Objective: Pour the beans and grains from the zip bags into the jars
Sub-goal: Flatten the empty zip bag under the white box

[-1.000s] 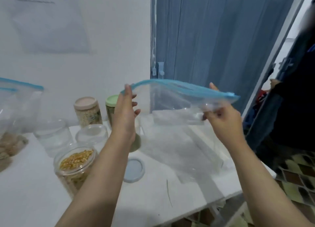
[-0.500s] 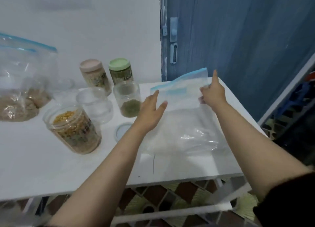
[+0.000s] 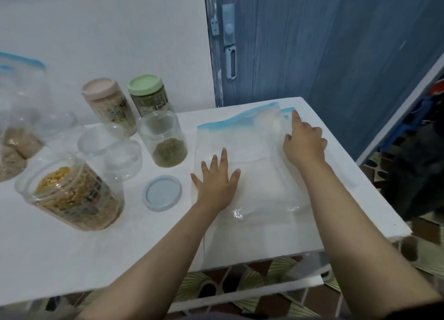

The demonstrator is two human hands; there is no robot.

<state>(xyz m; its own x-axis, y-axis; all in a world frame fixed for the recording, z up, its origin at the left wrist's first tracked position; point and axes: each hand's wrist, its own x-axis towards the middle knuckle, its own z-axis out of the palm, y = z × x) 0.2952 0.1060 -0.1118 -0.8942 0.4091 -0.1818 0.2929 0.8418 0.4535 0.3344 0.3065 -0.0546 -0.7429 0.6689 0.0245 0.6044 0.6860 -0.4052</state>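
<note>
An empty clear zip bag (image 3: 249, 149) with a blue seal lies flat on the white table (image 3: 72, 247), on top of other flat bags. My left hand (image 3: 216, 180) presses on its near left part with fingers spread. My right hand (image 3: 304, 142) rests on its right side, index finger stretched toward the blue seal. An open jar (image 3: 165, 139) holds green beans at its bottom. Another open jar (image 3: 74, 194) at the left holds yellow grains. Two empty clear jars (image 3: 113, 151) stand between them. Filled zip bags (image 3: 16, 127) stand at the far left.
A pale blue lid (image 3: 162, 192) lies on the table beside my left hand. Two closed jars, one with a pink lid (image 3: 105, 103) and one with a green lid (image 3: 149, 94), stand by the wall. A blue door (image 3: 312, 43) is behind the table. The table's right edge is near my right arm.
The empty bag, held up in the air a second ago, was laid down on the table. Both hands have let go of it and now flatten it.
</note>
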